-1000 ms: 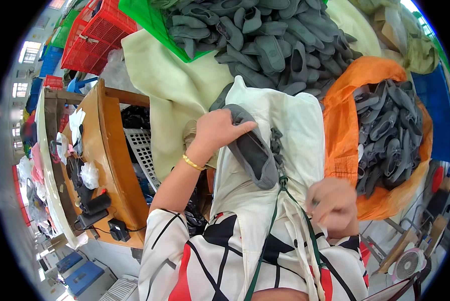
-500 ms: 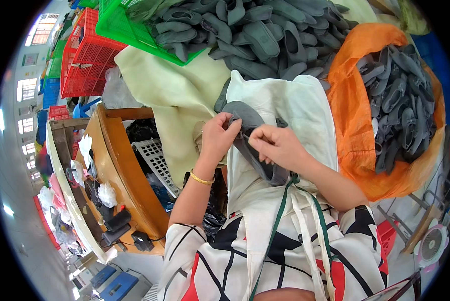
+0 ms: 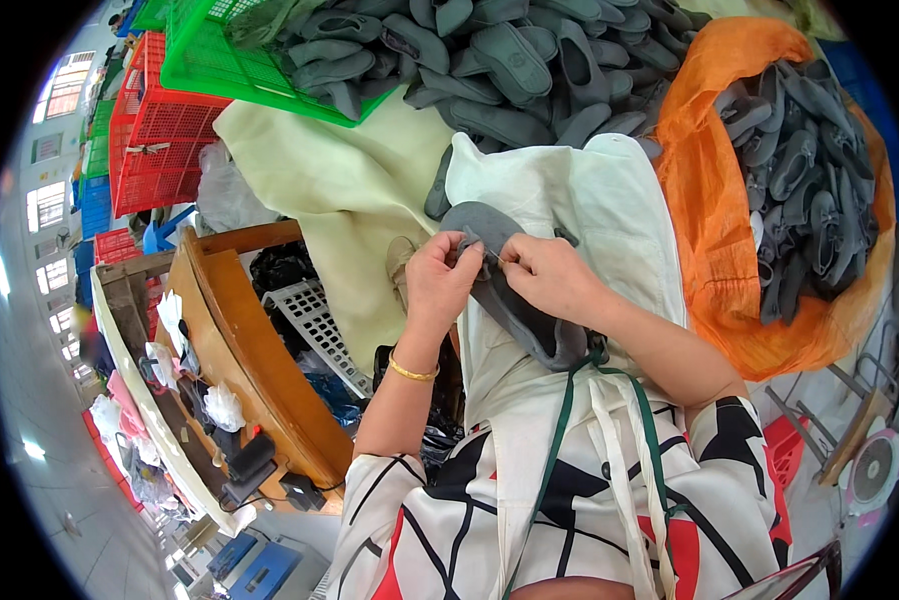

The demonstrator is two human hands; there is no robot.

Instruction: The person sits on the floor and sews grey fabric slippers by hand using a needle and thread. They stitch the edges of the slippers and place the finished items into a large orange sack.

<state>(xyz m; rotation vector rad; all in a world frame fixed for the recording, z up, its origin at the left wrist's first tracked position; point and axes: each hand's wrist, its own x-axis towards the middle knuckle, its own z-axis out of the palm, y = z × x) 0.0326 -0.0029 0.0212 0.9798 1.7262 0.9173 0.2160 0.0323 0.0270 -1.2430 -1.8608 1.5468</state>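
Observation:
A dark grey slip-on shoe (image 3: 509,300) lies slanted across the white cloth (image 3: 619,205) on my lap. My left hand (image 3: 441,280) pinches the shoe's edge between thumb and fingers, near its upper end. Close beside it, my right hand (image 3: 549,277) has its fingertips pressed together on a thin, pale, needle-like thing that meets the shoe edge by my left thumb. Its exact kind is too small to make out. Dark green and white apron strings run below the shoe's lower end.
Ahead lies a large heap of grey shoes (image 3: 509,70), partly in a green crate (image 3: 239,75). An orange sack (image 3: 714,200) full of similar shoes stands at right. To the left are a wooden drawer unit (image 3: 259,350), red crates (image 3: 164,130) and a fan (image 3: 872,472) sits lower right.
My right hand has moved in toward the left thumb, its fingertips now at the shoe's edge. The left hand keeps its grip, and the whole view has shifted slightly.

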